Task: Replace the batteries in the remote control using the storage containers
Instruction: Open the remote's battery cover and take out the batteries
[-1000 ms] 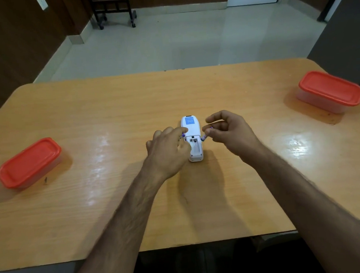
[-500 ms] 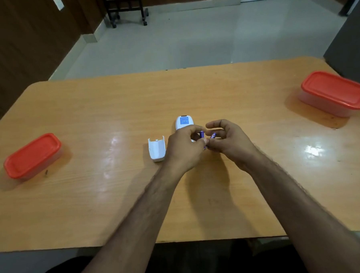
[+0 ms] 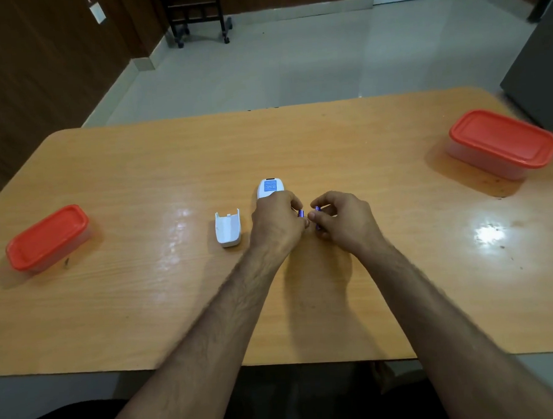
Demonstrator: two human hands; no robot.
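Note:
A white remote control (image 3: 270,188) lies face down in the middle of the wooden table (image 3: 297,144), its near part hidden under my left hand (image 3: 277,223). That hand pinches a small purple battery (image 3: 300,213) at its fingertips. Just to the right, my right hand (image 3: 343,220) pinches a second purple battery (image 3: 317,218). The two hands almost touch. The remote's white battery cover (image 3: 227,229) lies loose on the table left of my left hand. One closed container with a red lid (image 3: 47,239) sits far left, another (image 3: 502,143) far right.
The table's near edge runs just in front of my elbows. Beyond the far edge is a tiled floor with a black wheeled stand (image 3: 199,16) near the wooden wall. A dark cabinet (image 3: 540,77) stands close to the table's right corner.
The battery cover, hidden under my left hand a second ago, now lies uncovered to its left. Both hands have lifted a purple battery off the remote and drawn slightly right.

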